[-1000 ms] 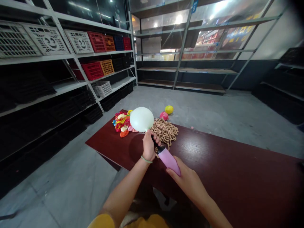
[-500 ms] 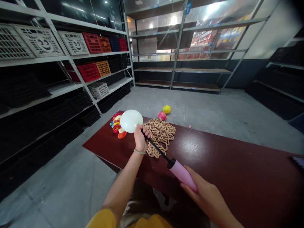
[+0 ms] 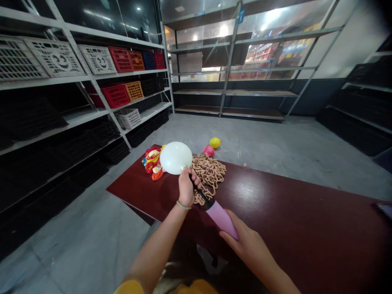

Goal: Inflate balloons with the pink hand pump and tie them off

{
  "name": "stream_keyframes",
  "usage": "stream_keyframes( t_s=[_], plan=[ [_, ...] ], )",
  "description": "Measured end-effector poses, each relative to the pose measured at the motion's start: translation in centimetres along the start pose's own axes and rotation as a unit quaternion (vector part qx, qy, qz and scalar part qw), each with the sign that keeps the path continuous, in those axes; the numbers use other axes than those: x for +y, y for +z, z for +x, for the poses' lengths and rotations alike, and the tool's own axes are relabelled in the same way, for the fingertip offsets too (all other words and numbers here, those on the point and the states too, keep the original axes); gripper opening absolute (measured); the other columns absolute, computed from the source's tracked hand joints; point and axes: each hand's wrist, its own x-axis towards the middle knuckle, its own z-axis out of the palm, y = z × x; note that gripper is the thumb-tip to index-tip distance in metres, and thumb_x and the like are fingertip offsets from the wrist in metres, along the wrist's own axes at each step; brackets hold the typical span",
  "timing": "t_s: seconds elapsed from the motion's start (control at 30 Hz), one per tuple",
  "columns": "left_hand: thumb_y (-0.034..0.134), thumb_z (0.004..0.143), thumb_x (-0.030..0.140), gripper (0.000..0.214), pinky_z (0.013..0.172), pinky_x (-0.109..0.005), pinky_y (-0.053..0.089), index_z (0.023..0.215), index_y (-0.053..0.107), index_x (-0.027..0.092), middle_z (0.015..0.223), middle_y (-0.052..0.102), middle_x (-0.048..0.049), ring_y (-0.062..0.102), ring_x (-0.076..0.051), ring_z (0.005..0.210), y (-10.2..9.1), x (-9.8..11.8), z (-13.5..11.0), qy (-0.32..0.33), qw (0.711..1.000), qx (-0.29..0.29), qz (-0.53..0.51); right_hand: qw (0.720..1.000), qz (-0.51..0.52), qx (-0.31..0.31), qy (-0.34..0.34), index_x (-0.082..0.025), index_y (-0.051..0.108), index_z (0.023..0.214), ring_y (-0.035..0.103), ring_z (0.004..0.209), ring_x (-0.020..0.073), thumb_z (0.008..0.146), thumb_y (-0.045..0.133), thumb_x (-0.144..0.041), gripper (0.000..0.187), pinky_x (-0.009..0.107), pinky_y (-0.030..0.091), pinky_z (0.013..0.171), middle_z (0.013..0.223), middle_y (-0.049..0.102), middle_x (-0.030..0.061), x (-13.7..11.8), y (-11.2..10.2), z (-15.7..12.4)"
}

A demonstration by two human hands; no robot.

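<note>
My left hand (image 3: 187,188) is closed around the neck of a pale, whitish balloon (image 3: 176,158) and the black nozzle end of a hand pump. The balloon is partly inflated and round. My right hand (image 3: 243,235) grips the pink barrel of the balloon pump (image 3: 222,219), whose black rod runs up to my left hand. Just beyond the left hand lies a heap of tan chain (image 3: 211,171) on the table, partly hidden by the hand and balloon. Left of the balloon is a pile of colourful uninflated balloons (image 3: 152,160).
The dark red table (image 3: 275,212) reaches across to the right. A pink balloon (image 3: 208,151) and a yellow balloon (image 3: 215,142) are past its far edge. Racks with crates (image 3: 118,96) stand at left; a metal rack (image 3: 257,93) stands at the back. A dark object (image 3: 384,209) is at the right edge.
My right hand has pushed the pink barrel up toward my left hand, so less black rod shows. The balloon looks slightly bigger and, with my left hand, has shifted a little right.
</note>
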Motion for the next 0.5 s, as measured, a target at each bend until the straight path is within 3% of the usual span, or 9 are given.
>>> stream_keyframes(
  t_s=[0.13,0.23,0.37,0.5],
  plan=[
    [0.055,0.093,0.044,0.030,0.037,-0.019,0.031,0.078,0.042,0.021,0.058,0.037,0.0068,0.037,-0.007,0.041,0.3,1.4,1.7,0.014,1.000,0.001,-0.018,0.999,-0.030,0.025,-0.035,-0.021,0.047,0.142,0.064,0.119,0.0266,0.093,0.055,-0.046,0.056,0.036,0.055,0.096,0.137,0.062,0.0099,3.5,-1.3,-2.8],
    [0.055,0.094,0.042,0.029,0.037,-0.019,0.031,0.078,0.042,0.021,0.058,0.037,0.0067,0.037,-0.007,0.042,0.9,2.3,2.5,0.015,1.000,0.003,-0.028,0.998,-0.038,0.031,-0.027,-0.023,0.049,0.141,0.067,0.115,0.0254,0.093,0.055,-0.048,0.055,0.034,0.057,0.092,0.133,0.065,0.0079,4.3,-2.5,-3.6],
    [0.055,0.094,0.042,0.029,0.037,-0.018,0.029,0.078,0.042,0.021,0.058,0.035,0.0070,0.035,-0.006,0.041,1.5,2.6,2.5,0.031,0.999,0.019,-0.041,0.999,-0.046,0.024,0.004,-0.023,0.051,0.139,0.068,0.113,0.0282,0.092,0.054,-0.049,0.054,0.038,0.058,0.089,0.133,0.065,0.0080,3.0,-2.9,-2.4],
    [0.056,0.093,0.045,0.032,0.037,-0.018,0.029,0.078,0.042,0.021,0.059,0.036,0.0069,0.035,-0.006,0.042,1.9,1.5,1.3,0.034,0.999,0.006,-0.036,0.999,-0.021,0.006,0.037,-0.024,0.051,0.139,0.066,0.115,0.0304,0.092,0.052,-0.048,0.053,0.039,0.056,0.092,0.135,0.064,0.0083,0.1,-2.5,0.3]
  ],
)
